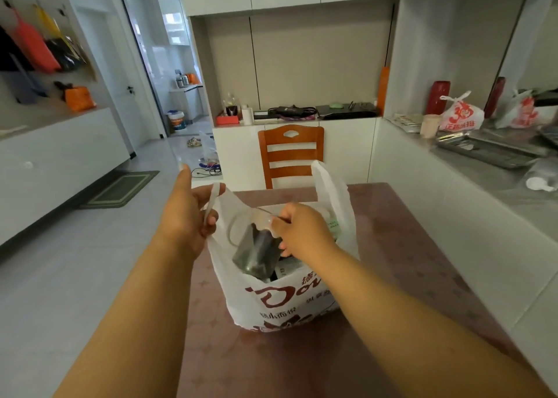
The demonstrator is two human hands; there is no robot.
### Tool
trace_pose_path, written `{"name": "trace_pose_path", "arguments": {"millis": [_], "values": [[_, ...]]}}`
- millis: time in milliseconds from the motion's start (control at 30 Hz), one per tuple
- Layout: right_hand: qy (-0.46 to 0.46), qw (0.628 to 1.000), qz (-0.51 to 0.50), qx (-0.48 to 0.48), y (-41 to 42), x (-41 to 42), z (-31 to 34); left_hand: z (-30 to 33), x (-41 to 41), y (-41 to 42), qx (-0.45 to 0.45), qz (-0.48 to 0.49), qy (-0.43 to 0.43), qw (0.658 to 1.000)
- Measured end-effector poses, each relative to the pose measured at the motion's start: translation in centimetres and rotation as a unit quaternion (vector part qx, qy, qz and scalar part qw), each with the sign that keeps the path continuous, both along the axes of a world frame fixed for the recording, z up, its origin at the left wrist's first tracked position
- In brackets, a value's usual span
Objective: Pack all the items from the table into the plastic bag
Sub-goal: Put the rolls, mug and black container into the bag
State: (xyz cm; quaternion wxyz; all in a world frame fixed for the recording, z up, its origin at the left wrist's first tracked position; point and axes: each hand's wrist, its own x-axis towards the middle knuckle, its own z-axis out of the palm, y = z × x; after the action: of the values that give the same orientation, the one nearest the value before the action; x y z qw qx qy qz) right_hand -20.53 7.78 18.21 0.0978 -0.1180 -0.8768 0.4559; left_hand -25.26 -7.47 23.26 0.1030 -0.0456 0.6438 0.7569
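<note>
A white plastic bag [271, 304] with red print stands open on the brown patterned table [416, 265]. My left hand [188, 216] grips the bag's left handle and holds it up. My right hand [299, 228] grips a clear glass jar [256, 246] with dark contents, tilted inside the bag's mouth. Other packed items lie below it, mostly hidden. The bag's right handle [329, 186] stands up loose.
An orange wooden chair [291, 156] stands at the table's far edge. A grey counter [498, 162] on the right carries a metal tray, a cup, a red vase and another printed bag [460, 117]. Tiled floor and a mat lie to the left.
</note>
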Motion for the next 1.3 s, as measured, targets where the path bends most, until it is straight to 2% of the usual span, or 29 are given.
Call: {"name": "trace_pose_path", "arguments": {"millis": [133,233,333,467,533,633,700,800,867,933,1000,1033,1100,1200,1300], "values": [[0.019,0.998,-0.026,0.057,0.0,-1.7,-0.6,-0.3,-0.1,-0.1,0.006,-0.023,-0.001,1.000],[-0.017,0.994,0.062,0.087,-0.3,-1.2,-1.0,-0.3,-0.4,0.1,0.008,-0.022,0.004,1.000],[-0.082,0.971,0.159,0.156,-1.1,-0.8,-2.1,-0.3,-0.4,0.6,-0.001,-0.011,0.020,1.000],[-0.131,0.933,0.206,0.263,-1.0,-1.9,-2.3,-0.6,-0.9,0.8,-0.011,-0.013,0.036,0.999],[-0.120,0.932,0.212,0.270,-0.6,-1.9,-2.0,-0.7,-1.4,0.8,-0.025,-0.011,0.040,0.999],[-0.073,0.959,0.149,0.229,0.7,-2.0,-1.2,-0.9,-2.1,0.6,-0.046,0.003,0.032,0.998],[-0.043,0.964,0.084,0.249,1.7,-2.4,-1.1,-1.0,-2.1,0.7,-0.052,0.014,0.030,0.998],[0.024,0.930,-0.052,0.362,2.9,-2.7,-1.3,-1.2,-2.2,0.8,-0.040,0.029,0.023,0.999],[0.067,0.908,-0.119,0.395,3.9,-2.9,-1.4,-1.4,-2.2,0.7,-0.020,0.033,0.016,0.999],[0.016,0.928,-0.116,0.353,4.7,-3.3,-1.6,-1.5,-2.4,0.7,0.001,0.024,0.020,0.999],[-0.073,0.957,-0.055,0.275,5.1,-3.8,-1.6,-1.4,-2.6,0.8,0.029,0.009,0.030,0.999],[-0.093,0.973,-0.019,0.212,5.4,-3.8,-1.4,-1.2,-2.7,0.9,0.037,0.002,0.036,0.999],[-0.064,0.998,-0.004,0.016,6.1,-3.4,0.2,-0.8,-3.4,1.1,0.044,-0.013,0.050,0.998],[0.043,0.972,-0.135,-0.188,8.6,-3.1,3.5,-0.1,-4.6,1.8,0.059,-0.036,0.051,0.996],[0.098,0.935,-0.222,-0.258,11.3,-3.5,5.8,0.9,-5.5,2.9,0.074,-0.054,0.060,0.994]]}}
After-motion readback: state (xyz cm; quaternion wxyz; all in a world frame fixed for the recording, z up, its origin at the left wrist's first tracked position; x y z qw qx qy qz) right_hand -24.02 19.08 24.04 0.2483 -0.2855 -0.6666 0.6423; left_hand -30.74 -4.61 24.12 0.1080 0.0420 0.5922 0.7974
